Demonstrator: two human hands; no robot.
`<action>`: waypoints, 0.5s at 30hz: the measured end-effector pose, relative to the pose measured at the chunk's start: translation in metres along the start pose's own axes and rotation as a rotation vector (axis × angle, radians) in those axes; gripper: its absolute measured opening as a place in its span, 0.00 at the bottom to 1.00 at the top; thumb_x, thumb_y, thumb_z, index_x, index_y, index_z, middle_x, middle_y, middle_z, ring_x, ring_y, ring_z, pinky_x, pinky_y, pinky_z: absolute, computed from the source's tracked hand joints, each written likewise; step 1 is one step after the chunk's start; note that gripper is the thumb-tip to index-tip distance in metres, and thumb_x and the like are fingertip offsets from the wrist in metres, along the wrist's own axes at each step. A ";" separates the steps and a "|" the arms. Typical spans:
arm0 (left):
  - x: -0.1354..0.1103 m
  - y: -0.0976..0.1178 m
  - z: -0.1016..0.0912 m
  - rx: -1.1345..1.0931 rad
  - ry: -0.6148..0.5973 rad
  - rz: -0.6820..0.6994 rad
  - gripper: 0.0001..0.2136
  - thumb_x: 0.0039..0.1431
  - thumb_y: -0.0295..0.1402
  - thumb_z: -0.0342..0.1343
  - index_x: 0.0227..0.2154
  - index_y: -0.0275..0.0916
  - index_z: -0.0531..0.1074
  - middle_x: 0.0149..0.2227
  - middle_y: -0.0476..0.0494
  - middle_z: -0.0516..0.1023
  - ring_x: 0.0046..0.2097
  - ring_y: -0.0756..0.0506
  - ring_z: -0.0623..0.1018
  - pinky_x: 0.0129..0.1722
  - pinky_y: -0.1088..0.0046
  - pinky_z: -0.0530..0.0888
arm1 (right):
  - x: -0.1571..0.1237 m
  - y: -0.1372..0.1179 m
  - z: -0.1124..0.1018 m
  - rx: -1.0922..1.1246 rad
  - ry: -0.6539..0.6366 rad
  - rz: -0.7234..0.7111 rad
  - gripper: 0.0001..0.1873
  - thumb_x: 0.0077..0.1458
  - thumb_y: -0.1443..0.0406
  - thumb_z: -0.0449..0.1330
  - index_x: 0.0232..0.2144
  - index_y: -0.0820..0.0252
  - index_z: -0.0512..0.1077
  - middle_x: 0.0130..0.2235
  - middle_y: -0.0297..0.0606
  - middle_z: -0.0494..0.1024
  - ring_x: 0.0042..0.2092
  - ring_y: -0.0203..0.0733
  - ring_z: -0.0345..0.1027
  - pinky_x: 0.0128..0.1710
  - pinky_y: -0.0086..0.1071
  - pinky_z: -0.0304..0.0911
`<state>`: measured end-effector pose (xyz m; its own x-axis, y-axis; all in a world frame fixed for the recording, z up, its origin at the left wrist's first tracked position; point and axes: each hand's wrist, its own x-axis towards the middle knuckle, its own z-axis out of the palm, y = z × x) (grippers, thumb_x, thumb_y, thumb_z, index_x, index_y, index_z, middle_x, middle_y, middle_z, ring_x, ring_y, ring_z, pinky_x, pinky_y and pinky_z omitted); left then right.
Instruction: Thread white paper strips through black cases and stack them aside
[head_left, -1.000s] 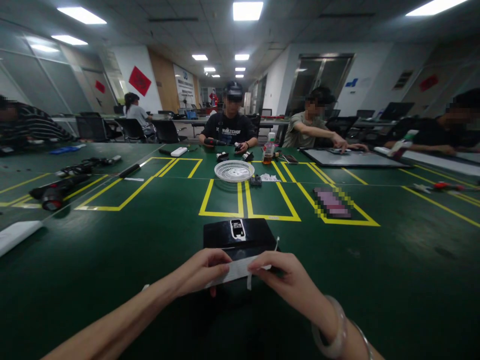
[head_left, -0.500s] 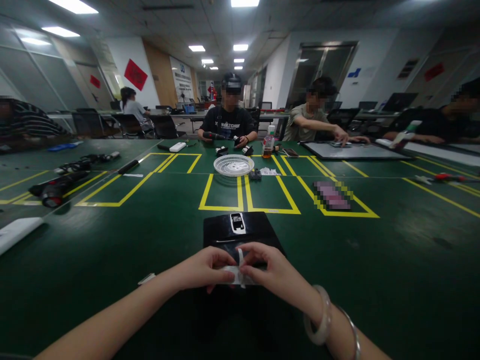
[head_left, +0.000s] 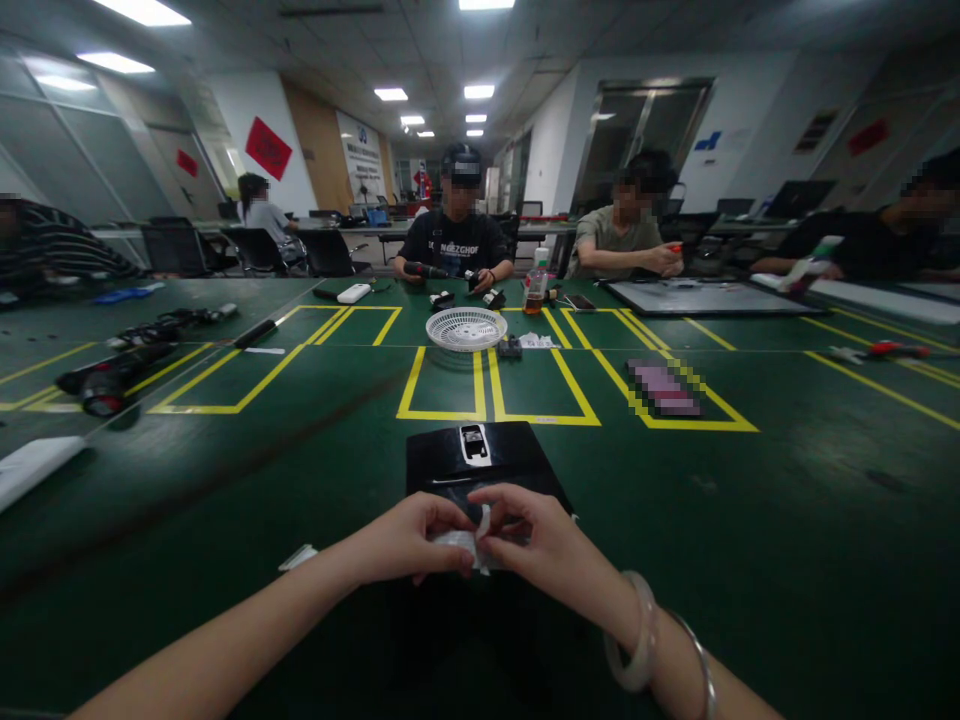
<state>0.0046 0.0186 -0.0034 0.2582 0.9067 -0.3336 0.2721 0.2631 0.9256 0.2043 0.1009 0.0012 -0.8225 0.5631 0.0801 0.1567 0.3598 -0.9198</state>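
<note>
My left hand (head_left: 409, 540) and my right hand (head_left: 536, 545) meet over the near edge of a flat black box (head_left: 480, 460) on the green table. Both pinch a small crumpled white strip of paper or tape (head_left: 469, 540) between their fingertips. The strip is bunched up between the two hands, with a short end sticking up. A small white-framed black part (head_left: 474, 443) sits on top of the box, just beyond my hands. A pale bangle is on my right wrist.
A small white scrap (head_left: 298, 558) lies left of my forearm. Yellow tape rectangles (head_left: 495, 385) mark the green table (head_left: 787, 500). A white round fan grille (head_left: 466, 328), tools at left (head_left: 112, 380) and a white object (head_left: 34, 465) lie around. Several people sit across the table.
My hands have come together, folding the long white strip into a small crumpled bunch. The person at the far right has pulled an arm back from the flat panel.
</note>
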 end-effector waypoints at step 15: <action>-0.001 0.003 0.001 0.015 0.009 -0.022 0.18 0.51 0.37 0.64 0.44 0.33 0.77 0.33 0.44 0.79 0.25 0.52 0.70 0.17 0.84 0.63 | -0.003 -0.006 -0.002 -0.018 -0.029 0.017 0.22 0.51 0.72 0.63 0.49 0.57 0.69 0.35 0.31 0.78 0.37 0.37 0.74 0.39 0.32 0.70</action>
<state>0.0062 0.0184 -0.0005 0.2441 0.9036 -0.3521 0.2914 0.2780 0.9153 0.2064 0.0986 0.0067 -0.8352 0.5474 0.0531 0.1802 0.3636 -0.9139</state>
